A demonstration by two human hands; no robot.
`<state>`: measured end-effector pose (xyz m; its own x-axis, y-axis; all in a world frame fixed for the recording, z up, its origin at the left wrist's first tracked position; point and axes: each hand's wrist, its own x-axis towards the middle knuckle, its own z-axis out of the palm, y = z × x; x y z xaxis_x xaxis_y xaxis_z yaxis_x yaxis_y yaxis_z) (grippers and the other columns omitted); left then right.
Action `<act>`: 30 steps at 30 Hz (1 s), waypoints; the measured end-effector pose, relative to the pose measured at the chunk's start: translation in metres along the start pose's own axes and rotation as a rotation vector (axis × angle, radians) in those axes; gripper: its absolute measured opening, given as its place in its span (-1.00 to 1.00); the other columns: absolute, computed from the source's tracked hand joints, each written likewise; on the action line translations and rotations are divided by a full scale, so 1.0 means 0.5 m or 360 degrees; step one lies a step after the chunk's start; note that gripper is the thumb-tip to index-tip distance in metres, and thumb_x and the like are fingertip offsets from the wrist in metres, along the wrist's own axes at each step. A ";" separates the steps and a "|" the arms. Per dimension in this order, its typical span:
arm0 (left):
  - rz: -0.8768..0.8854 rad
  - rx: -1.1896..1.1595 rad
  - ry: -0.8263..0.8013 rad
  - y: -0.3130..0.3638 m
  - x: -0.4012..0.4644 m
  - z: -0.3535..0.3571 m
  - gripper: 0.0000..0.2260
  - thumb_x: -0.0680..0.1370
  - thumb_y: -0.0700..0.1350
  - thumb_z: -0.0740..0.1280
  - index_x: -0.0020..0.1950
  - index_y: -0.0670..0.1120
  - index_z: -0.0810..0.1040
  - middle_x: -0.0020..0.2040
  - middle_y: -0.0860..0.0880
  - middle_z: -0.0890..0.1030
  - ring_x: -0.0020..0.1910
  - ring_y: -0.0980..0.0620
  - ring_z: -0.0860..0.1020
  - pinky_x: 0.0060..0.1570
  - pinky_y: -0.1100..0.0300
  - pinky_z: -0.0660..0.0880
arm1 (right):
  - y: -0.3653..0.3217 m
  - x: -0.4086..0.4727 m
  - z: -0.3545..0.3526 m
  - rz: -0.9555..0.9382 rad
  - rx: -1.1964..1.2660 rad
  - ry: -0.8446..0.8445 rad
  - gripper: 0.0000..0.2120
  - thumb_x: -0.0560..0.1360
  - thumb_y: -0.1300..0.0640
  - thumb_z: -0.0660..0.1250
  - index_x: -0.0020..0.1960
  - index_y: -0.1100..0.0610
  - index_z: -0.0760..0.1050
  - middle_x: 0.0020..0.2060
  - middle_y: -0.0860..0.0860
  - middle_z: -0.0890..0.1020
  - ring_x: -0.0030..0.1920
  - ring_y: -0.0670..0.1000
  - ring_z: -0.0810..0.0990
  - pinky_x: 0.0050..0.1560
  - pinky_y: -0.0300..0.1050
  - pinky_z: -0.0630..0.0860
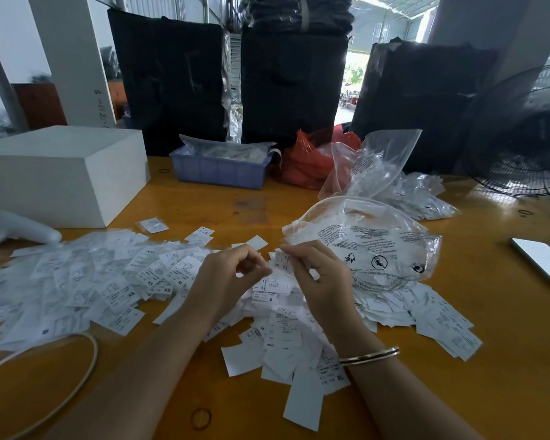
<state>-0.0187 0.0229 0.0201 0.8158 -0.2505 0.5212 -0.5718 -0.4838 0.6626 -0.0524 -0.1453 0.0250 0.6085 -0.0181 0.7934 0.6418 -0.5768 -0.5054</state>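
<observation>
Label: small white printed paper label (282, 261), held just above the bench (458, 392), between the two hands.
Long axis: roughly upright, slightly tilted; partly hidden by fingers, so not certain.
Right hand: right hand (319, 277), fingers curled, label's upper right edge pinched.
Left hand: left hand (232, 276), fingers curled, thumb tip brought to label's left edge; a pinch is judged, contact partly hidden.
Nearer hand: neither; label touched by both.
Below: heap of loose white paper labels (283, 315), directly under the hands.
Right: clear plastic bag with black warning print (381, 249), just beside the right hand.
Left: spread of clear-sleeved white labels (86, 281), near the left hand.
Next move: placement leftward or rightward, cannot be told.
</observation>
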 end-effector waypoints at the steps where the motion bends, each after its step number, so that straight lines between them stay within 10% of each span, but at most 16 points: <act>1: -0.0005 -0.0019 -0.0005 0.000 0.000 0.000 -0.85 0.43 0.07 0.42 -0.17 0.00 0.61 -0.27 0.11 0.62 -0.23 0.17 0.56 -0.21 0.29 0.51 | 0.000 0.000 0.000 0.0000 0.0012 0.0007 -0.80 0.45 0.40 0.34 0.00 0.21 0.64 -0.14 -0.06 0.62 -0.16 -0.11 0.59 -0.19 -0.32 0.51; 22: 0.0069 -0.0126 -0.0086 0.002 -0.001 0.006 -0.97 0.46 0.01 0.40 -0.13 0.14 0.59 -0.23 0.25 0.61 -0.19 0.30 0.56 -0.24 0.51 0.40 | 0.007 -0.002 0.002 0.0170 -0.0193 -0.0627 -0.60 0.54 0.22 0.27 0.36 0.01 0.37 -0.04 -0.10 0.59 -0.10 -0.19 0.50 -0.13 -0.38 0.44; 30: -0.0095 -0.0281 0.0108 0.004 0.005 0.003 -0.86 0.46 -0.13 0.44 -0.17 0.12 0.57 -0.27 0.17 0.62 -0.25 0.28 0.57 -0.27 0.46 0.47 | 0.013 -0.003 0.003 0.0704 0.0129 -0.0267 -0.80 0.47 0.23 0.38 -0.14 -0.08 0.54 -0.29 -0.15 0.62 -0.23 -0.16 0.61 -0.21 -0.38 0.50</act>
<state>-0.0177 0.0201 0.0221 0.8446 -0.1657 0.5091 -0.5335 -0.3403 0.7743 -0.0485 -0.1479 0.0202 0.8940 -0.1116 0.4339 0.3346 -0.4777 -0.8123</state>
